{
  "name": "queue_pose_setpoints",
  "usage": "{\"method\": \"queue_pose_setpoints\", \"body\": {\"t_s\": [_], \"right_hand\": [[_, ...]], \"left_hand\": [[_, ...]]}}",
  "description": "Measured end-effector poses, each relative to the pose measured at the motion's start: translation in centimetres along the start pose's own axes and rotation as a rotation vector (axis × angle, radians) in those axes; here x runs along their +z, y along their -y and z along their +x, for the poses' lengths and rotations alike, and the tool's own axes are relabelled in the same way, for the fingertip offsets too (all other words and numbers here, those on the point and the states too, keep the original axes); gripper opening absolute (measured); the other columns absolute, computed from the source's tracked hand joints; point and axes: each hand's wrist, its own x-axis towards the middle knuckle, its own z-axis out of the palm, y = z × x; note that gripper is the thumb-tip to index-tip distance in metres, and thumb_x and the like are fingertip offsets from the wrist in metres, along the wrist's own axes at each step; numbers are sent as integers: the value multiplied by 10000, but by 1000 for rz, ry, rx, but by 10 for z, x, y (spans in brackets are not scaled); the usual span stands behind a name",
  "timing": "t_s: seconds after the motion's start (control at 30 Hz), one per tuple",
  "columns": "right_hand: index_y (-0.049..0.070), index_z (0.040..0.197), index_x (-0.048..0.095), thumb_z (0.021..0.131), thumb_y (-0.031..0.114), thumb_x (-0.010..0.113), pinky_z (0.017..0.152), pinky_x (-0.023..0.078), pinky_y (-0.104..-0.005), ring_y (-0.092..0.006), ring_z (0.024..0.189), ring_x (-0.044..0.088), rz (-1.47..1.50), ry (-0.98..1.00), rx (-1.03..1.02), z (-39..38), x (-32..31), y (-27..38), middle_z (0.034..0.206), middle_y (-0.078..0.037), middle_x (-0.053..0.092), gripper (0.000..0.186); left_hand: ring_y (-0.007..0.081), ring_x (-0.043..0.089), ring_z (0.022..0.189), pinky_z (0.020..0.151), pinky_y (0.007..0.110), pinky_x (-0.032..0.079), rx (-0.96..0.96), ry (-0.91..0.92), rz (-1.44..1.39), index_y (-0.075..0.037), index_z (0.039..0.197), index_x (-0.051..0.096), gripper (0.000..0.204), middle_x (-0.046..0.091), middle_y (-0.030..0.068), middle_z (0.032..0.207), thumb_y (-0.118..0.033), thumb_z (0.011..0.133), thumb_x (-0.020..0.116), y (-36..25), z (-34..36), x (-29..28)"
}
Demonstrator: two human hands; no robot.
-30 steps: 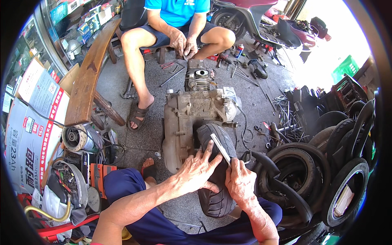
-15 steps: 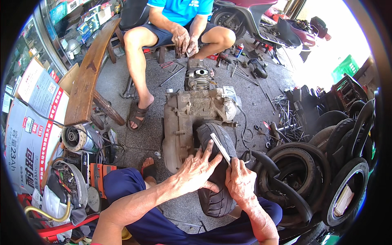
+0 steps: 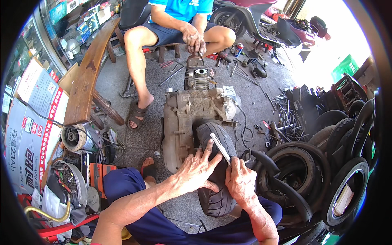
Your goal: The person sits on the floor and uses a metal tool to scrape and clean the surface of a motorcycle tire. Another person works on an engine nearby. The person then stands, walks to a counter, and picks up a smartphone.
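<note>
A black scooter tyre (image 3: 220,204) stands upright between my knees, on the wheel of a dusty scooter engine (image 3: 179,110). A narrow flat whitish strip (image 3: 219,146) lies slanted along its tread. My right hand (image 3: 241,181) is closed round the strip's lower end, with the fingers against the tyre's right side. My left hand (image 3: 198,169) rests with spread fingers on the tyre's left side, its fingertips at the strip's edge. Across the engine, another person's hands (image 3: 195,41) are together at the far end of the cylinder (image 3: 199,77); what they hold is unclear.
Old tyres (image 3: 294,167) and a curved black tube are piled at the right. Scattered tools (image 3: 245,75) lie on the far floor. A wooden bench (image 3: 92,69), cardboard boxes (image 3: 36,134) and a bowl of small parts (image 3: 67,179) stand at the left. A parked scooter (image 3: 249,16) is behind.
The other person's hands have moved slightly right and down, onto the cylinder's far end. My hands and the strip look unmoved.
</note>
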Motion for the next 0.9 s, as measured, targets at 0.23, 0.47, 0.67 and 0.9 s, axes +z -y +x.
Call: {"method": "queue_pose_setpoints", "body": {"t_s": [0.23, 0.47, 0.67, 0.9], "right_hand": [[11, 1007, 577, 931, 66, 599, 521, 506, -403, -367, 616, 645, 217, -112, 120, 11, -11, -7, 737, -170, 623, 96], [12, 994, 566, 919, 40, 606, 514, 504, -407, -364, 563, 637, 376, -63, 233, 5, -4, 0, 667, -175, 605, 89], [18, 878, 560, 868, 114, 676, 503, 487, -395, -335, 530, 625, 402, 46, 211, 10, -3, -2, 600, -169, 591, 151], [20, 746, 591, 972, 362, 642, 420, 408, -260, -66, 480, 492, 1062, 550, 637, 24, -34, -23, 548, 14, 506, 413]], "left_hand": [[517, 471, 1239, 925, 553, 517, -66, 119, -16, -57, 1554, 195, 1259, 144, 420, 1516, -673, 615, 765, -8, 2, -15], [508, 486, 1222, 927, 549, 514, -69, 115, -5, -56, 1547, 216, 1233, 152, 408, 1519, -669, 628, 764, -9, 2, -15], [491, 537, 1139, 894, 547, 520, -58, 119, -19, -65, 1546, 227, 1204, 237, 403, 1473, -668, 651, 761, -8, 4, -14], [512, 523, 1134, 876, 548, 523, -29, 80, -26, -44, 1539, 230, 1297, 199, 429, 1483, -680, 561, 798, -6, 2, -9]]}}
